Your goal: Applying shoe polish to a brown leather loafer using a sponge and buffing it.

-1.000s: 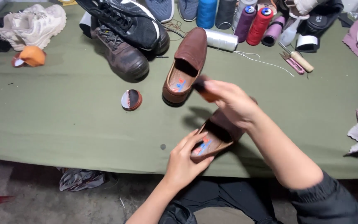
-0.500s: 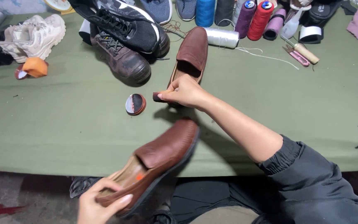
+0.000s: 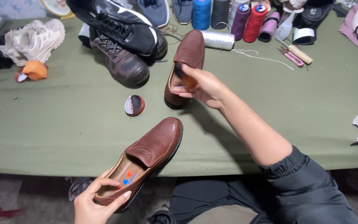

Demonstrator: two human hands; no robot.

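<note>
The left hand (image 3: 98, 201) is low and close to the body. Its palm faces up and its fingers (image 3: 110, 182) curl in, with the thumb (image 3: 121, 197) pressed across, so it is closed in a hold. Only the hand and a bit of wrist show. The right arm reaches far out from the body, up and to the left. A dark sleeve is pushed up past the elbow and the forearm is bare. The right hand (image 3: 201, 85) is bent at the wrist, fingers pinched together in a small grip
</note>
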